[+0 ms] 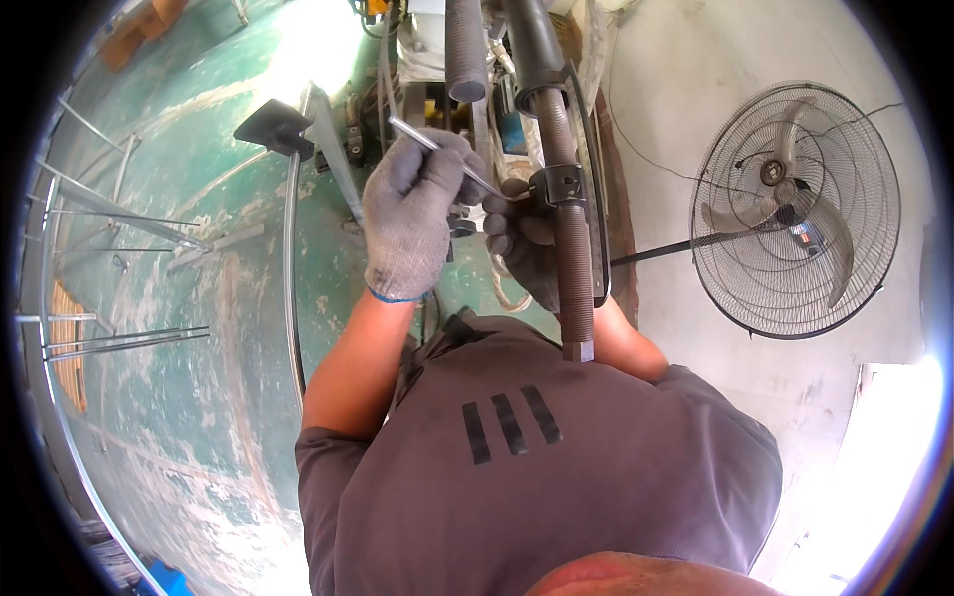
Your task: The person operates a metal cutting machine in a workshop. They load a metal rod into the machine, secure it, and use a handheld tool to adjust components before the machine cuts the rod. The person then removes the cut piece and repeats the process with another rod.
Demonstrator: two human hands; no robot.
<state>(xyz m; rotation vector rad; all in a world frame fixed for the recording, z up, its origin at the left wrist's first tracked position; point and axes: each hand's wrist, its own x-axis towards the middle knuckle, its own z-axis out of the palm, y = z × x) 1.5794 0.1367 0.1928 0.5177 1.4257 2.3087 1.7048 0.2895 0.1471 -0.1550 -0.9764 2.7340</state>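
Note:
My left hand (409,214), in a light grey knit glove, is closed around a slim metal rod (412,132) that looks like a hex key. The rod slants down to the right, its thin end reaching a dark clamp collar (559,185). That collar sits around a long threaded rod (574,263) with a hex-shaped end, standing out toward my chest. My right hand (527,243), in a darker, soiled glove, is beside the collar with its fingers curled at the tool's thin end. The threaded rod hides part of this hand, and what its fingers grip is unclear.
Another threaded bar (465,55) hangs at top centre, before machinery with cables and hoses. A large caged fan (795,211) stands at the right by the wall. Left of me are a metal stand with a black plate (273,127) and a rack of metal bars (129,343).

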